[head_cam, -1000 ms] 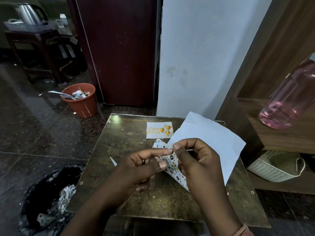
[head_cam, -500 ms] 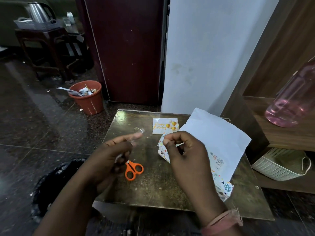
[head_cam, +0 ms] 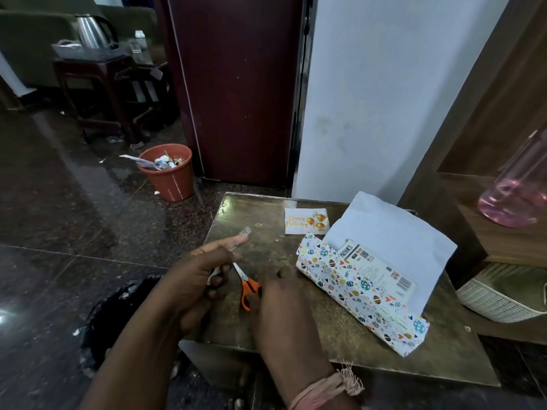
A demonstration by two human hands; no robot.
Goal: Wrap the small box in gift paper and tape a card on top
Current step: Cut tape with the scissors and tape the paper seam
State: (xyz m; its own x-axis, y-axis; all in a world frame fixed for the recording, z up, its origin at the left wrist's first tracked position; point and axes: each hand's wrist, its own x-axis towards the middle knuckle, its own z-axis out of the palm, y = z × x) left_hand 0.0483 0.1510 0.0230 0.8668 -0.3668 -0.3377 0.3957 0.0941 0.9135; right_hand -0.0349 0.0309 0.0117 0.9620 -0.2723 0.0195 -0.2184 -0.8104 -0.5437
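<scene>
The small box (head_cam: 376,269) lies on the right of the brass-topped table (head_cam: 296,327), half covered by patterned gift paper (head_cam: 349,287). The paper's white flap (head_cam: 390,232) stands up behind it. A "Happy Birthday" card (head_cam: 306,221) lies flat at the table's back. My left hand (head_cam: 195,276) curls its lower fingers round something small and white, and a strip of clear tape (head_cam: 245,231) sticks to the raised index fingertip. My right hand (head_cam: 281,306), blurred, lies over the handles of the orange scissors (head_cam: 247,287); its grip is hidden.
An orange waste bin (head_cam: 170,173) stands on the dark floor at the back left, a black bin bag (head_cam: 118,309) at the table's left. A woven basket (head_cam: 503,294) and a shelf with a pink bottle (head_cam: 518,190) are on the right.
My right hand let go of the paper and dropped left onto the scissors. The paper flap now stands free, showing the box. My left hand stays out to the left with the tape.
</scene>
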